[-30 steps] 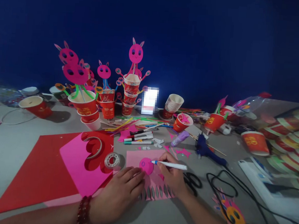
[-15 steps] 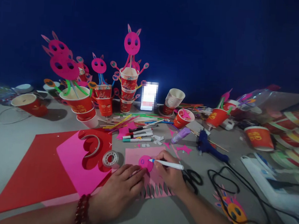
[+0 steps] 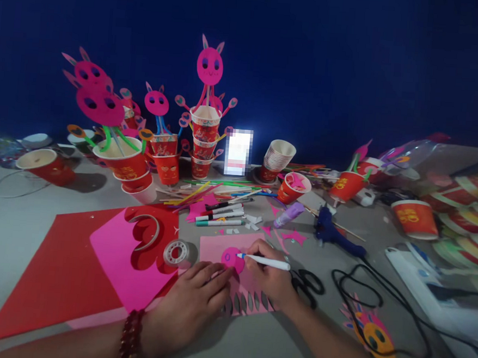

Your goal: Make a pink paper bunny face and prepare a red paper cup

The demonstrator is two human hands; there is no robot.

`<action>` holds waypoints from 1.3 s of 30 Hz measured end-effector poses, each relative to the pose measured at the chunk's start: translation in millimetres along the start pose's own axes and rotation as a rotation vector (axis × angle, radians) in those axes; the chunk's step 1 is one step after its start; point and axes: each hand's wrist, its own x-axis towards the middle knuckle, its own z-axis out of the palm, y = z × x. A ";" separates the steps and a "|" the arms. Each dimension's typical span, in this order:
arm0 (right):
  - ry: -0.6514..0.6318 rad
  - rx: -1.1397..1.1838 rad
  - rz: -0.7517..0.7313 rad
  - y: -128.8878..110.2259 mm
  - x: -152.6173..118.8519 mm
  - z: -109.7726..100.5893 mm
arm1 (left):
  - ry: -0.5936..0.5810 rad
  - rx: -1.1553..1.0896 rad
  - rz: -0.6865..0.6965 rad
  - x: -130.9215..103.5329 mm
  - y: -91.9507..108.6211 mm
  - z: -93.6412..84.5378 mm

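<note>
My right hand (image 3: pixel 271 276) is closed round a white marker (image 3: pixel 268 262) with a blue tip. That tip meets the right side of a small hot-pink paper circle (image 3: pixel 230 259), which has a blue ring drawn on its left. My left hand (image 3: pixel 196 293) lies with fingers extended, the fingertips at the circle's lower edge. Beneath the circle is a light pink sheet (image 3: pixel 212 245) with a row of leaf-shaped cutouts along its near side. Black-handled scissors (image 3: pixel 311 282) lie partly behind my right hand. A roll of clear tape (image 3: pixel 176 252) stands left of the sheet.
Red card (image 3: pixel 39 279) and cut hot-pink paper (image 3: pixel 115 252) cover the left. Several markers (image 3: pixel 220 213) and a purple glue stick (image 3: pixel 289 215) lie beyond the sheet. On the right are a blue glue gun (image 3: pixel 333 234) and its looping cord. Paper-cup figures (image 3: pixel 205 127) line the back.
The marker's tip has shifted slightly left on the pink circle, with my right hand following. My left hand stays in place.
</note>
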 end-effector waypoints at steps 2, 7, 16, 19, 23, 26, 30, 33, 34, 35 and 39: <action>0.000 0.008 0.000 1.4 -0.7 0.3 | -0.006 -0.001 -0.001 0.5 0.2 -1.8; -0.012 0.016 -0.003 3.0 -2.0 0.0 | 0.002 -0.010 -0.004 0.5 0.6 -2.1; -0.010 0.029 -0.011 -0.6 -0.3 -0.8 | 0.019 -0.007 0.003 -0.5 0.1 0.2; -0.009 0.025 -0.021 -0.9 -0.2 -1.7 | 0.009 -0.007 -0.001 -0.2 0.2 -1.6; -0.002 0.017 -0.031 -0.1 -0.4 -2.2 | 0.010 -0.011 -0.004 0.0 0.2 -3.6; 0.014 0.010 -0.028 0.0 -0.3 -2.0 | 0.015 -0.009 -0.013 -0.1 0.7 -1.8; 0.034 0.008 -0.009 0.6 -0.3 -1.5 | 0.016 -0.006 -0.011 -0.6 1.2 0.6; 0.044 0.019 0.009 2.1 -1.1 -1.1 | 0.007 -0.002 -0.008 -0.8 1.1 -1.0; 0.047 0.021 0.014 2.6 -1.4 -0.9 | 0.006 0.000 -0.009 -0.8 1.1 -2.0; 0.050 0.023 0.018 2.9 -1.6 -0.9 | 0.003 0.001 -0.008 -0.7 1.0 -3.0; 0.062 0.023 0.044 1.7 -1.4 -0.9 | -0.008 -0.010 -0.001 0.1 1.0 -5.7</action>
